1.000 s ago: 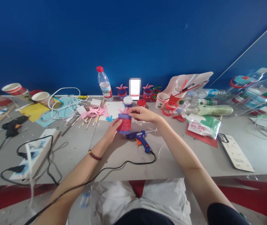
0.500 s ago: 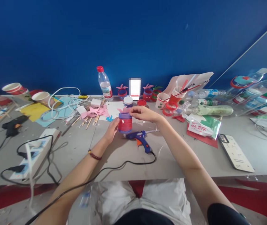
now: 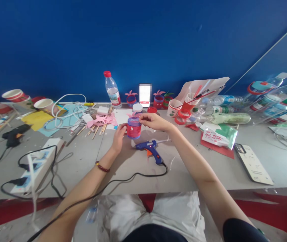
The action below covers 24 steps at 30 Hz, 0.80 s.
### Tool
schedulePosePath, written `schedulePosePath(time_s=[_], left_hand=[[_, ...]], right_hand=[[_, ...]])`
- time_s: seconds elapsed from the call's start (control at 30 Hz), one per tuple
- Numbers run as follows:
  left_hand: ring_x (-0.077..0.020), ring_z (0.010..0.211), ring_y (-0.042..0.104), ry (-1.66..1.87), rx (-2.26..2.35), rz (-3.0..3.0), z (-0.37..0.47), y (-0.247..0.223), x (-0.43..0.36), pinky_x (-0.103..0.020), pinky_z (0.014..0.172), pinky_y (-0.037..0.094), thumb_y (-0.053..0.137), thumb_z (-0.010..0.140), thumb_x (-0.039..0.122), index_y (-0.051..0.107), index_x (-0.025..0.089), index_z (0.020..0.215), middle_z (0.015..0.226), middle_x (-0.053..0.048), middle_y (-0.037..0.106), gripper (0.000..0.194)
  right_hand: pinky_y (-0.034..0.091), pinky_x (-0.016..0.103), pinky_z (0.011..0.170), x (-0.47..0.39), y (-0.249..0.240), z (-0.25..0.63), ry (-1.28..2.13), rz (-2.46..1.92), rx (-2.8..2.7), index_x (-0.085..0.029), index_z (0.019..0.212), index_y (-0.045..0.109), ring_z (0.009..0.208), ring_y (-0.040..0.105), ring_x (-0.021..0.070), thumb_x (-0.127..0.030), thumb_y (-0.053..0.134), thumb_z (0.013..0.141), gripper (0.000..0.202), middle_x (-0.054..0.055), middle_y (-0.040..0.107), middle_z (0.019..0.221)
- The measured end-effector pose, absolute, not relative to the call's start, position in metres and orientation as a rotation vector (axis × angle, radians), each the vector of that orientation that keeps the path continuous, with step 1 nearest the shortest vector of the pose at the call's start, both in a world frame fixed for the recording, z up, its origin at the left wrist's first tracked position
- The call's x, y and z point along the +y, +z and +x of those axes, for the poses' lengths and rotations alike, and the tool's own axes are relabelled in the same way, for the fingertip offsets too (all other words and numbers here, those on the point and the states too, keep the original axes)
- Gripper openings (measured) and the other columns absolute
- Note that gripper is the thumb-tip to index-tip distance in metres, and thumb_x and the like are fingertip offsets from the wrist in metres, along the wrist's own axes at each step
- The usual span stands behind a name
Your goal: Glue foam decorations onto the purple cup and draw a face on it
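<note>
A small red cup with a purple rim and base is held just above the table, its mouth tipped toward me. It has a white dot on its side and pink paper leaves at the far rim. My left hand grips the cup from the left. At the right of the rim, my right hand pinches with thumb and fingers; whatever lies under the fingertips is hidden. Below the cup lies a blue glue gun with an orange trigger, its nozzle pointing left.
A black cord runs from the glue gun across the table's front. On the left are a power strip, another glue gun and pink paper cut-outs. A phone and several plastic bottles are on the right. Leaf-topped cups stand behind.
The cup has tipped toward me and risen slightly, showing more of its mouth. My left hand has shifted a little; my right hand stays at the rim.
</note>
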<state>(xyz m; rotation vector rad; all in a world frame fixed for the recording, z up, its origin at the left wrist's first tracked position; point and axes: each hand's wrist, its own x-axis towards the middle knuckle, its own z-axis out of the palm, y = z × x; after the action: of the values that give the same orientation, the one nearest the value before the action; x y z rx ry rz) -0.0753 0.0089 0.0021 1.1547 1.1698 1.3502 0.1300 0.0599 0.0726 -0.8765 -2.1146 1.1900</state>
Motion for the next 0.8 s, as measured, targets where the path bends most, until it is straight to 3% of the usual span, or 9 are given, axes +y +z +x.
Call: schedulePosePath(time_s=[0.37, 0.6, 0.8], left_hand=[[-0.0187, 0.091, 0.065, 1.542, 1.251, 1.054, -0.082, 0.0, 0.017, -0.031, 0.074, 0.053, 0.062, 0.079, 0.048, 0.057, 0.022, 0.1, 0.11, -0.009, 0.064, 0.034], [-0.015, 0.084, 0.064, 1.556, 1.361, 1.066, -0.083, -0.004, 0.018, -0.025, 0.065, 0.051, 0.062, 0.077, 0.038, 0.058, 0.021, 0.095, 0.106, -0.006, 0.062, 0.026], [-0.0105, 0.065, 0.056, 1.569, 1.427, 1.071, -0.082, -0.003, 0.019, -0.024, 0.058, 0.047, 0.067, 0.072, 0.035, 0.057, 0.02, 0.09, 0.085, -0.001, 0.058, 0.025]], right_hand=[[0.037, 0.027, 0.068, 0.066, 0.053, 0.119, 0.729, -1.082, -2.205, -0.015, 0.084, 0.064, 0.071, 0.053, 0.0143, -0.018, 0.053, 0.09, 0.013, 0.004, 0.066, 0.081], [0.036, 0.027, 0.068, 0.065, 0.056, 0.119, 0.707, -1.063, -2.265, -0.015, 0.084, 0.065, 0.071, 0.053, 0.0141, -0.017, 0.054, 0.09, 0.013, 0.004, 0.066, 0.081], [0.037, 0.028, 0.067, 0.063, 0.061, 0.123, 0.78, -1.029, -2.318, -0.015, 0.088, 0.07, 0.069, 0.053, 0.0135, -0.014, 0.054, 0.088, 0.016, 0.003, 0.067, 0.078]])
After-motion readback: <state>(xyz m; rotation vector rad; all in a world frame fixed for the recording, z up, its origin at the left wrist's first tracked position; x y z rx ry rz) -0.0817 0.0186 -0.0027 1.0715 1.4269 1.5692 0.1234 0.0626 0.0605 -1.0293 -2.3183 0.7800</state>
